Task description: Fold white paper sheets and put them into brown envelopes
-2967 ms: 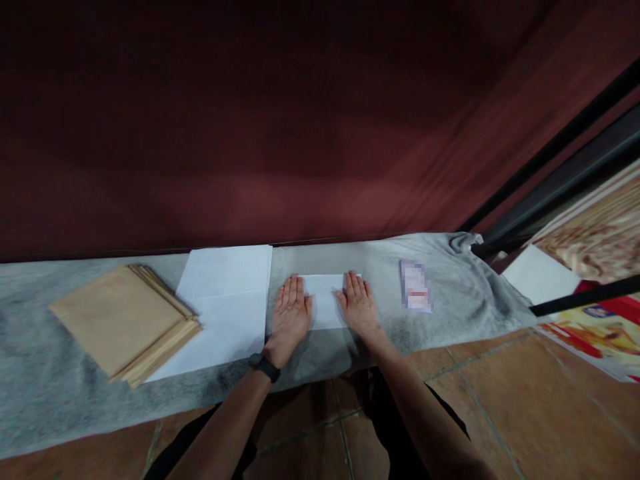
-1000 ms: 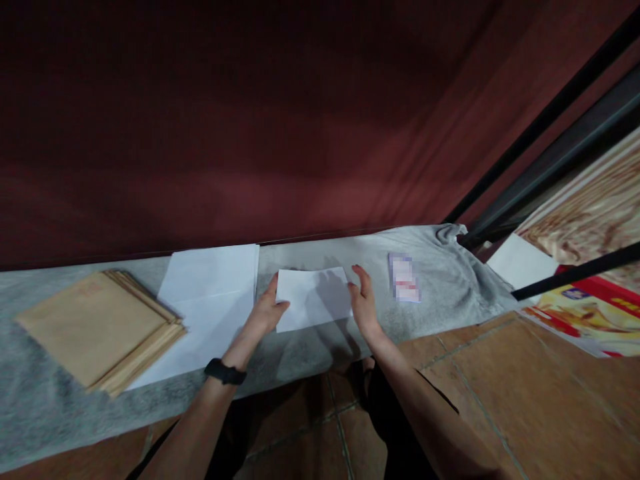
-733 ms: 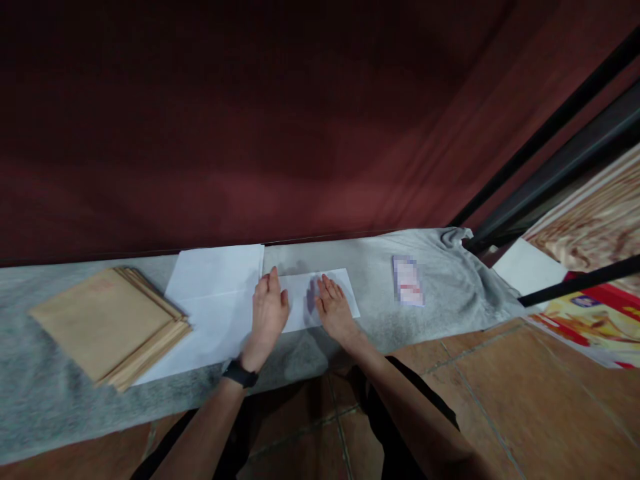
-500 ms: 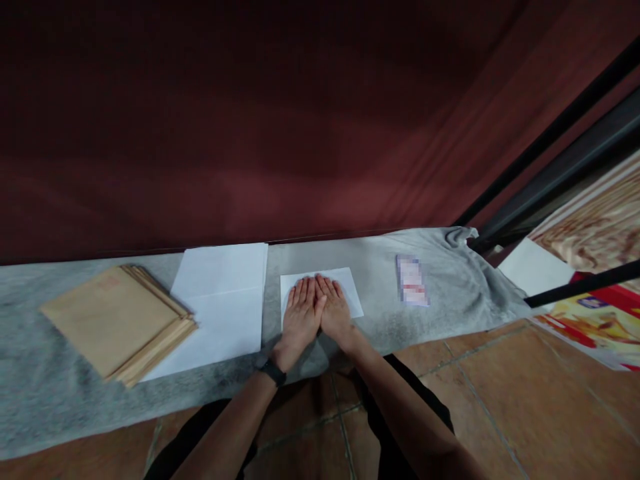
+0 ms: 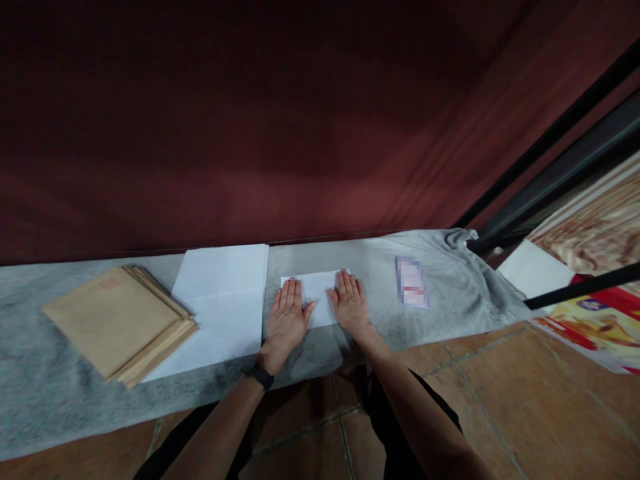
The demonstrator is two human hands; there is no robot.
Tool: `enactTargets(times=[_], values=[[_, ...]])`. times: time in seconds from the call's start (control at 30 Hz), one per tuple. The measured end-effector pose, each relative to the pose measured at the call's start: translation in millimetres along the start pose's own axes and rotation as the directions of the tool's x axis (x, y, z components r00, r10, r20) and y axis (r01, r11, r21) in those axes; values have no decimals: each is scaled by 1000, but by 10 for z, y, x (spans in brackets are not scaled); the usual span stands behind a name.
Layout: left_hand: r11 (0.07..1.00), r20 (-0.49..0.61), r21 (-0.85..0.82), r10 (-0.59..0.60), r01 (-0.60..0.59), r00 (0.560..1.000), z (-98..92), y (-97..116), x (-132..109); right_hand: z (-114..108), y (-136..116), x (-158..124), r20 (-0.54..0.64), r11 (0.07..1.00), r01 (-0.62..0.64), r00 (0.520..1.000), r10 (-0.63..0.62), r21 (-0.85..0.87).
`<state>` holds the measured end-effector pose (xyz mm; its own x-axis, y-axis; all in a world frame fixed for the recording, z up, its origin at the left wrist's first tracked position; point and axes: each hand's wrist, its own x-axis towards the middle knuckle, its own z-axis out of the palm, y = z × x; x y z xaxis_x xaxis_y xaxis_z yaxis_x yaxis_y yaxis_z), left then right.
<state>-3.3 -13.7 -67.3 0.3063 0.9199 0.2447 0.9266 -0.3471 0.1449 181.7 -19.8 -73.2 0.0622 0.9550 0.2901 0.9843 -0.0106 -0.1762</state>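
A folded sheet of white paper (image 5: 319, 297) lies flat on the grey cloth in front of me. My left hand (image 5: 289, 312) rests palm down over its left end, with the thumb apart from the fingers. Over the right end lies my right hand (image 5: 351, 303), also flat, its thumb pointing inward. Both hands are open, and the middle of the paper shows between them. The paper's two ends are partly hidden under the hands. A dark band circles my left wrist.
Brown envelopes (image 5: 113, 320) lie stacked at the left, overlapping larger white sheets (image 5: 225, 307). A small blurred pinkish packet (image 5: 413, 283) is to the right on the grey cloth (image 5: 370, 260). Behind stands a dark red surface (image 5: 300, 133). Black bars and a colourful printed box (image 5: 595, 320) are at far right.
My hands were together at the middle of the paper. They have slid apart, the left one to the left end and the right one to the right end.
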Motion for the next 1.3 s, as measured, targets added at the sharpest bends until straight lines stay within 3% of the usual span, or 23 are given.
enactTargets(times=[0.27,0.53,0.73,0.83,0.9,0.97,1.1,1.3], values=[[1000,-25,8,-1,2,1000,-28,-141,-33,-336,279,-16,74,981,-192,978,193,-26],[997,30,-12,79,-79,996,-102,16,-84,-520,361,-41,266,961,-276,929,259,25],[996,-1,-46,78,-78,997,-94,201,-37,-567,265,-70,128,979,-194,974,186,56],[980,-33,-85,177,-179,984,-24,317,4,-483,40,-19,49,986,-19,999,11,165],[969,-44,-96,223,-226,974,47,364,20,-364,-120,25,66,946,162,980,-188,280],[962,-46,-94,252,-255,967,106,370,29,-227,-227,68,89,922,228,959,-267,312],[970,-17,-56,237,-237,971,115,295,52,-37,-226,135,115,959,165,974,-195,230],[999,15,-10,51,-51,999,27,119,81,0,-69,135,50,987,129,990,-134,93]])
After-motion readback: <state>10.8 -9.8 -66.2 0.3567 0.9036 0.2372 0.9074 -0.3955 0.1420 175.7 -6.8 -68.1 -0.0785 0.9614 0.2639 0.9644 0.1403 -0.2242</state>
